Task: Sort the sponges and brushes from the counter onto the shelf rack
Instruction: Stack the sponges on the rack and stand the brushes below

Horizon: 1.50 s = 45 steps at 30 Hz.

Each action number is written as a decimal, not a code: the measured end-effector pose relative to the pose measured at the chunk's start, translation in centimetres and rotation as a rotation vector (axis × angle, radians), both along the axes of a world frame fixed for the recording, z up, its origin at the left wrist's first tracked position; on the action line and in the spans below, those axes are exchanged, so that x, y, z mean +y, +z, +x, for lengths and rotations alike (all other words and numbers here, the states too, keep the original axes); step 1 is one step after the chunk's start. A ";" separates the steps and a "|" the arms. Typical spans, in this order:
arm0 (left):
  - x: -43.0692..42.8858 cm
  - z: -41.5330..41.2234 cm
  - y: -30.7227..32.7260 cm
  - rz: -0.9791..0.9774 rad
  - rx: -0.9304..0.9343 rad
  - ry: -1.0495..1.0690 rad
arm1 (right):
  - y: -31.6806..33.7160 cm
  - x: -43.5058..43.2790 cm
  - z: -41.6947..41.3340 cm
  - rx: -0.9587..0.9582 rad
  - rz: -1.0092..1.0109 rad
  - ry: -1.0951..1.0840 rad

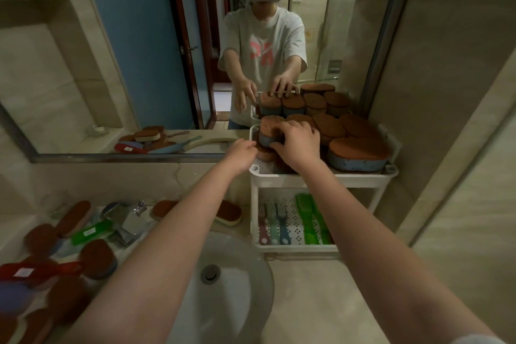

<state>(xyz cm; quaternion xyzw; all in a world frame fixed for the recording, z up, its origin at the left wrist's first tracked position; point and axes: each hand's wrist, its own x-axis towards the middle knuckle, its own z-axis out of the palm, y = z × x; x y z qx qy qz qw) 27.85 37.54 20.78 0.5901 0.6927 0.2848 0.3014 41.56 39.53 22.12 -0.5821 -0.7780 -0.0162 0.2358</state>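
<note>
Nearest, on the left part of the worktop [321,301] beside the sink [245,260], many sponges with a brown scrub face wait [97,258], mixed with a green brush [90,232] and a red brush [39,269]; one more sponge [230,212] lies behind the basin. Further, the lower shelf of the white shelf rack [324,179] keeps thin brushes [273,222] and green ones [308,219] in a row. On the top shelf the right hand [297,142] curls its grip over a blue sponge [265,138] at the left front corner, fingers on its side wall and brown top. The left hand [241,153] rests loosely closed at the rack's rim just beside it; I cannot tell if it holds anything. The sponge looks light and soft, so it probably squashes under pressure and can spring back; the brown face seems rougher and gives friction. I would take it by the two long sides, gently, because the neighbours [358,152] stand close and may tip.
</note>
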 end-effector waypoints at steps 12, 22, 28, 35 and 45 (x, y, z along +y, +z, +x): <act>-1.2 0.5 0.0 0.002 -0.352 0.072 | -0.5 -0.3 0.4 0.073 0.033 0.061; -4.4 -5.8 -2.0 0.248 -0.435 0.359 | -1.7 -5.2 -5.2 0.162 0.195 0.321; -5.7 -13.6 -5.5 0.146 -0.201 0.425 | -4.8 -6.6 -12.1 0.170 0.087 0.477; -5.1 -20.3 -9.3 -0.164 0.026 0.162 | -11.8 -3.0 -15.7 0.246 -0.406 0.272; 1.1 -23.7 -17.2 -0.331 0.556 -0.173 | -21.3 2.6 -16.3 0.177 -0.693 0.003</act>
